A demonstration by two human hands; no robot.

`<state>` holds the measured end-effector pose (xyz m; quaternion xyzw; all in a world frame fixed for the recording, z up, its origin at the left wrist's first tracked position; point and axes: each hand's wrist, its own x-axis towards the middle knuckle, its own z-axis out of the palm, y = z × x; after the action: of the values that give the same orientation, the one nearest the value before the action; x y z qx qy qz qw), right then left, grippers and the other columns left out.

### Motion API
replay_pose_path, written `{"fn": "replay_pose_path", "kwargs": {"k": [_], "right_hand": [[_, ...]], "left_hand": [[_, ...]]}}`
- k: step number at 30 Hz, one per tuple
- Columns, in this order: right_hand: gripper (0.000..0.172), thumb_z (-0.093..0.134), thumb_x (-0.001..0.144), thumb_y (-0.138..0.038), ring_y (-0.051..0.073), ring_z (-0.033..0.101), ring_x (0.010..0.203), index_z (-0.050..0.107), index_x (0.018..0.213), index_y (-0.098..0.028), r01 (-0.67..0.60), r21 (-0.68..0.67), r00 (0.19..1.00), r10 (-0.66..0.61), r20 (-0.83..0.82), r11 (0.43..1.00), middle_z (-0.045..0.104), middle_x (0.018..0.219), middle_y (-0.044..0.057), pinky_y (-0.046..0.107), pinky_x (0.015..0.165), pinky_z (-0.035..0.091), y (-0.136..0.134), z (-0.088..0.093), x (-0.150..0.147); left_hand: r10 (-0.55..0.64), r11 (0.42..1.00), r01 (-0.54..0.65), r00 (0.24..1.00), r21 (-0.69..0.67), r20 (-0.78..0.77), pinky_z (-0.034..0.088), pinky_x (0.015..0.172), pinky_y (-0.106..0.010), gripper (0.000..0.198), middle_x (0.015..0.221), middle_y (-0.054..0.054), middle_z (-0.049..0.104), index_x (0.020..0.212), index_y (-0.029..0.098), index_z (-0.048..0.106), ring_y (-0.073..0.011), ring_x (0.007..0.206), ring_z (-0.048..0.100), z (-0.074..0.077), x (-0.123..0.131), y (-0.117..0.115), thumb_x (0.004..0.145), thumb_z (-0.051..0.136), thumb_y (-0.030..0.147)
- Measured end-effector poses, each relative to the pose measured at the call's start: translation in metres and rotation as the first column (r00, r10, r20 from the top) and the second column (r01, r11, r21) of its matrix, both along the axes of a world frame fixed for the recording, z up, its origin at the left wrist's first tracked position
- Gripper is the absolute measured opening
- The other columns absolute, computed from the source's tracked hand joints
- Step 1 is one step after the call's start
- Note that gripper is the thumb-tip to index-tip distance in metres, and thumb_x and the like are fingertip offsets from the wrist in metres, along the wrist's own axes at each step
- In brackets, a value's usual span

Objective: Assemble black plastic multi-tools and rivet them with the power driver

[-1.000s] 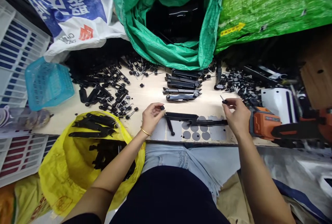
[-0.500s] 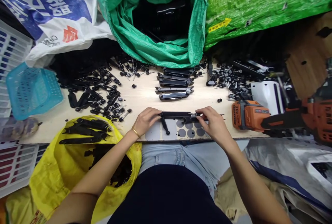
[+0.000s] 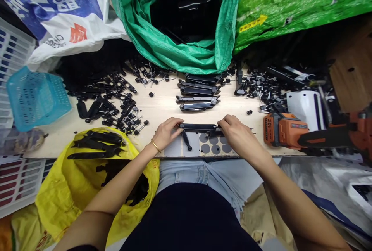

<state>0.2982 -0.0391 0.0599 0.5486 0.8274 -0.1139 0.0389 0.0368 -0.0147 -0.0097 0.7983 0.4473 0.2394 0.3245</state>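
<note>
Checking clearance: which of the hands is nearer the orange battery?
Right. The right hand is at the right end of the black bar, left of the orange battery and apart from it; the left hand is at the bar's left end, farther away.

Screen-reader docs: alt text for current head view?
Left hand and right hand hold opposite ends of a black bar at a workbench; beyond, similar bars and an open green sack. Yellow sack at left, orange 20V battery at right.
</note>
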Motion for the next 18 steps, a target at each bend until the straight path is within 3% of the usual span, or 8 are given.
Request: {"fn": "replay_pose_path", "kwargs": {"k": [4, 10, 14, 18], "right_hand": [[0.012, 0.048, 0.087, -0.014, 0.023, 0.052, 0.078, 0.058, 0.081, -0.016, 0.009, -0.015, 1.0, -0.009, 0.021, 1.0, 0.057, 0.082, 0.012, 0.03, 0.054, 0.033, -0.001, -0.01, -0.011], [0.029, 0.038, 0.094, -0.028, 0.022, 0.055, 0.075, 0.061, 0.081, -0.016, 0.22, 0.04, 0.975, -0.221, 0.026, 0.975, 0.06, 0.08, 0.012, 0.03, 0.053, 0.029, -0.003, -0.03, -0.024], [0.039, 0.038, 0.094, -0.042, 0.02, 0.057, 0.069, 0.065, 0.08, -0.017, 0.297, -0.014, 0.955, -0.297, 0.014, 0.955, 0.062, 0.079, 0.01, 0.029, 0.055, 0.031, -0.002, -0.039, -0.013], [0.038, 0.049, 0.087, -0.05, 0.026, 0.057, 0.085, 0.066, 0.094, -0.017, 0.283, -0.018, 0.947, -0.282, -0.152, 0.959, 0.065, 0.088, 0.01, 0.035, 0.072, 0.04, -0.009, -0.047, 0.013]], "left_hand": [[-0.017, 0.999, 0.016, 1.0, -0.033, -0.014, 0.052, 0.073, -0.027, 0.021, 0.089, -0.003, 0.057, 0.105, 0.019, 0.058, -0.0126, 0.076, 0.059, -0.001, 0.001, 0.0, 0.086, 0.056, 0.025], [-0.026, 0.996, 0.023, 0.999, -0.085, -0.032, 0.052, 0.073, -0.026, 0.018, 0.088, -0.002, 0.054, 0.102, 0.02, 0.06, -0.0129, 0.076, 0.058, 0.001, 0.002, 0.004, 0.086, 0.056, 0.026], [-0.046, 0.994, 0.039, 0.996, -0.099, -0.07, 0.051, 0.072, -0.027, 0.017, 0.086, -0.002, 0.054, 0.1, 0.019, 0.06, -0.0135, 0.075, 0.058, 0.002, 0.002, 0.008, 0.085, 0.058, 0.024], [-0.075, 0.994, 0.064, 0.99, -0.09, -0.123, 0.052, 0.074, -0.028, 0.021, 0.09, -0.003, 0.057, 0.106, 0.02, 0.059, -0.015, 0.079, 0.059, 0.002, 0.0, 0.01, 0.085, 0.058, 0.025]]}}
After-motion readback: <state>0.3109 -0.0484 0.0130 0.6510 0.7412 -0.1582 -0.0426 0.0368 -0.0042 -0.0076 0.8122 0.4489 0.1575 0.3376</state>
